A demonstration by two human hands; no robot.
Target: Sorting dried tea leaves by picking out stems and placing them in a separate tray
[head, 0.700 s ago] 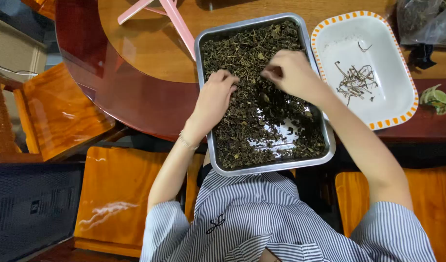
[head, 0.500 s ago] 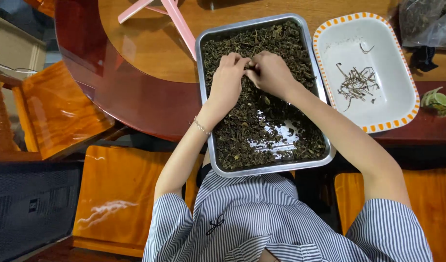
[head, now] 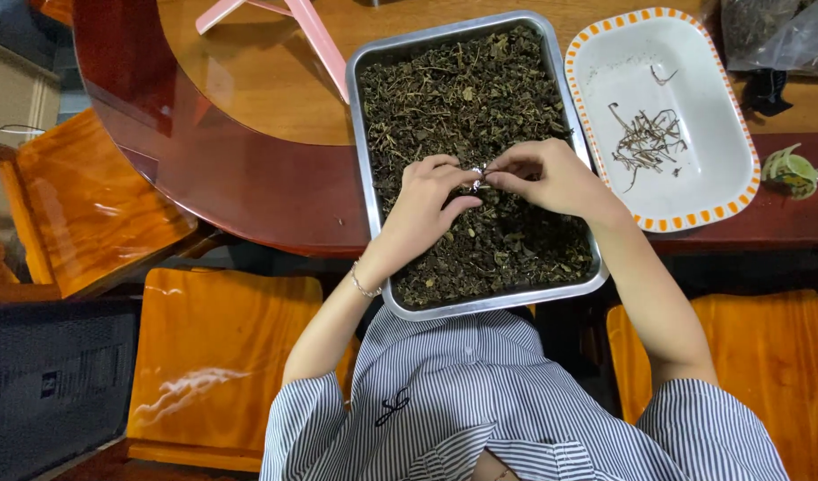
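Both hands are meeting over the metal tray (head: 366, 134) of dried leaves (head: 462, 98): left hand (head: 427, 203) and right hand (head: 544, 178) pinching a small stem (head: 480, 176). Best picking lightly, I reckon, leaving leaves behind.

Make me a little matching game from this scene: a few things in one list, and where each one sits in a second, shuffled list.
Things:
1. metal tray
2. white dish
3. left hand
4. pink stand

Places or states:
A. holds a small pile of picked-out stems
B. on the table's wooden centre, left of the tray
C. filled with dark dried leaves
D. meets the right hand over the leaves, fingers pinched together

Pairs: 1-C, 2-A, 3-D, 4-B
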